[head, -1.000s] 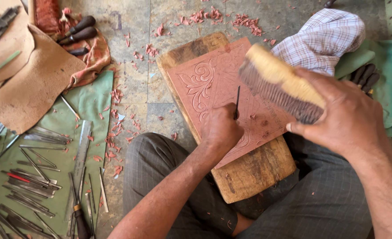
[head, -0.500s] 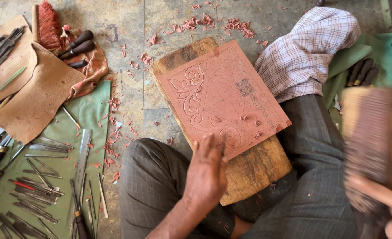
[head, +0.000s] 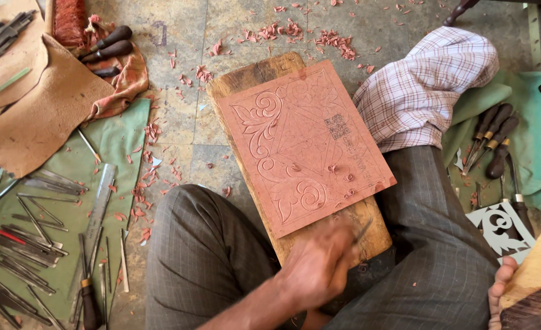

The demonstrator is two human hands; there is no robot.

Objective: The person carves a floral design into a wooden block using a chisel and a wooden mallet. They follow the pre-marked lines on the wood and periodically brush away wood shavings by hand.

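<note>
My left hand (head: 316, 269) has drawn back off the reddish panel (head: 304, 146), pinching a thin chisel (head: 363, 230); my right hand (head: 505, 287) has swung the mallet (head: 536, 287) aside, so carving pauses.

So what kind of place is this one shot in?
Most likely a wood-carving workshop, worked at floor level. A reddish panel with carved scrolls lies on a wooden block, rows of metal chisels sit on green cloth, and reddish shavings litter the stone floor. The left hand holds a thin tool.
</note>
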